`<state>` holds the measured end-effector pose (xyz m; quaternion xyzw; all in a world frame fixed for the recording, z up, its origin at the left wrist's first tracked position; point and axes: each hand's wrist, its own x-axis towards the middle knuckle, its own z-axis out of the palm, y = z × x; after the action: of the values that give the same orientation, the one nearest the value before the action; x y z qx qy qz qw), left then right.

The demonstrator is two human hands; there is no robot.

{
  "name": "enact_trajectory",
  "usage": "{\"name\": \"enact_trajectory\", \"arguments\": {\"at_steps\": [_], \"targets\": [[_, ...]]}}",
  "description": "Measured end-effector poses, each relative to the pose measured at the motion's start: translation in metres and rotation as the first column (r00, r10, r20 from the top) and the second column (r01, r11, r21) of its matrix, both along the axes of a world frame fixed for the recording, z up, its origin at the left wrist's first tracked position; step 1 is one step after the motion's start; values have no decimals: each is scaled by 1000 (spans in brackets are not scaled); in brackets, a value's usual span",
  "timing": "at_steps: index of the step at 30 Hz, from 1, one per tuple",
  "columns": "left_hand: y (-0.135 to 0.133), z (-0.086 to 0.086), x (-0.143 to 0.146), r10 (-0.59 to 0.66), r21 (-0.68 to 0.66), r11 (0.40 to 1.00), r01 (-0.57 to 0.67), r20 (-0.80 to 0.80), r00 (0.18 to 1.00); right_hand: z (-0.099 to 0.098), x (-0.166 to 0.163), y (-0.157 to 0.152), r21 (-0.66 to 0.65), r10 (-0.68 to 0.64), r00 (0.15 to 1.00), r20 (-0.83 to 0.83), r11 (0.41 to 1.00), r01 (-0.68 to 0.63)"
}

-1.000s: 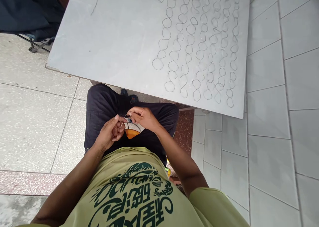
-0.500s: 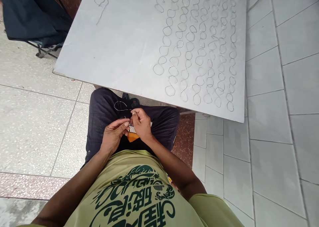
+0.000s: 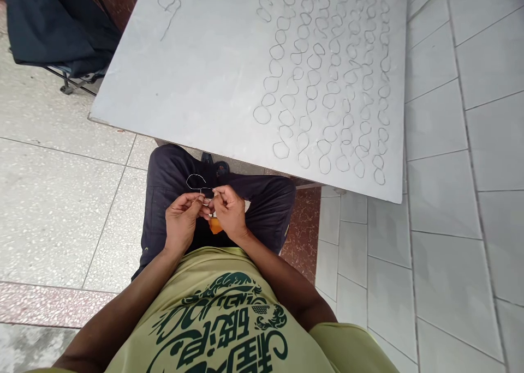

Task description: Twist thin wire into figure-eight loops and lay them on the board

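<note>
Left hand (image 3: 182, 223) and right hand (image 3: 230, 212) met fingertip to fingertip over the lap (image 3: 167, 171), each closed in a thumb-and-forefinger pinch on one thin wire (image 3: 195, 178). Beyond the hands lay the largest item, one pale board (image 3: 196, 78); further out and to the left of the left hand sat one dark bag (image 3: 49, 29). On the board, ahead of the right hand, looped wire pieces (image 3: 327, 84) lay in columns, packed too closely for an exact count, with one separate strand (image 3: 170, 1) far ahead of the left hand. Directly beneath the hands sat one orange-and-white item (image 3: 213, 227), mostly hidden. The wire's free end curved in a single loop just above the left fingertips. It was judged light, springy and easily kinked, and slippery against bare skin. Hold was best taken close beside the bend, since the unsupported loop would flex.
</note>
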<state>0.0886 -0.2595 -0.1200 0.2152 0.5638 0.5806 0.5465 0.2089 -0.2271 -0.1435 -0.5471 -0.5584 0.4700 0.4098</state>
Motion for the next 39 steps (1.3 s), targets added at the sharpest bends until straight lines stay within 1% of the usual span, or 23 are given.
{"name": "enact_trajectory", "arguments": {"at_steps": [4, 9, 13, 16, 19, 24, 26, 29, 31, 34, 37, 39], "targets": [[1, 0, -4, -13, -54, 998, 14, 30, 999, 0, 2, -8, -43, 5, 1000, -13, 999, -5], [4, 4, -7, -49, -120, 991, 57, 67, 997, -1, 4, -13, -133, 29, 992, -124, 990, -46], [5, 5, -8, -87, -126, 988, 93, 52, 995, -2, 5, -15, -166, 22, 982, -186, 985, -54], [4, 4, -9, -93, -109, 990, 90, -15, 996, -2, 9, -16, -180, 50, 973, -224, 979, -92], [3, 4, -12, -133, -83, 989, 124, -105, 986, -1, 18, -11, -198, 86, 957, -276, 970, -144], [2, 6, -17, -221, -78, 975, 207, -283, 933, 1, 36, 11, -288, 48, 921, -387, 942, -170], [1, 6, -18, -247, -71, 969, 237, -329, 912, 3, 41, 21, -289, 93, 896, -434, 928, -236], [-1, 4, -17, -287, -55, 956, 289, -384, 878, 5, 45, 32, -257, 196, 842, -503, 896, -362], [-3, 4, -17, -315, -62, 947, 316, -379, 870, 6, 45, 36, -249, 248, 805, -539, 866, -434], [-5, 4, -16, -350, -82, 936, 341, -301, 887, 4, 44, 37, -252, 275, 755, -595, 828, -500], [-6, 4, -17, -369, -68, 929, 364, -233, 900, -1, 42, 34, -231, 262, 731, -629, 836, -498], [-7, 4, -17, -387, -48, 921, 386, -209, 898, -4, 40, 32, -223, 251, 746, -616, 853, -471]]}}
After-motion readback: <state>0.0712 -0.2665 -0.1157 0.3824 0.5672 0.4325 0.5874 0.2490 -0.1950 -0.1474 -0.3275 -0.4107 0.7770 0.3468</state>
